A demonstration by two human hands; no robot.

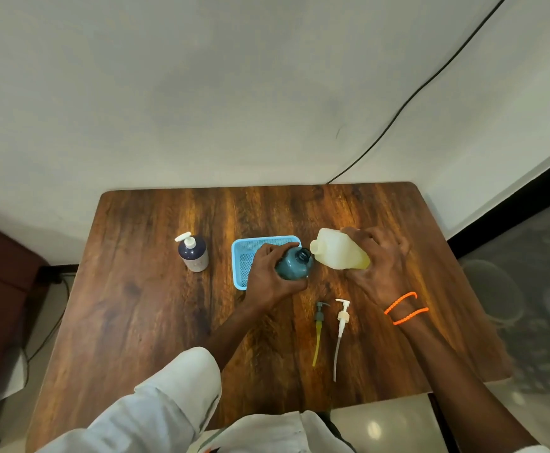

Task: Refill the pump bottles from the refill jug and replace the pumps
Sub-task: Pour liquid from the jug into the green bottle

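A person stands at a wooden table [155, 315] set against a pale wall. The left hand [272, 277] wraps its fingers around the body of a teal bottle [294, 264], which has no pump; its open neck is tilted toward the right. The right hand [380, 268] grips the refill jug [337, 250], a pale, translucent container holding yellowish liquid, with fingers curled over its far and near sides. The jug is tipped toward the left so that its spout sits just beside the teal bottle's open mouth; whether the two touch, or whether liquid is flowing, cannot be told. Two orange bead bracelets [404, 308] circle the right wrist.

Behind the left hand and the teal bottle lies a light blue mesh basket [245, 253], partly hidden by them. Well to the left of the basket a dark blue bottle [193, 255] stands upright with its white pump in place.

On the near side of the hands, two removed pumps lie on the table side by side, heads toward the far side and tubes pointing near. The left one is a dark pump [320, 325] with a yellow-tinted tube; the right one is a white pump [341, 328] with a clear tube. They are close together but apart.

A black cable [407, 99] runs across the wall to the table's far edge.
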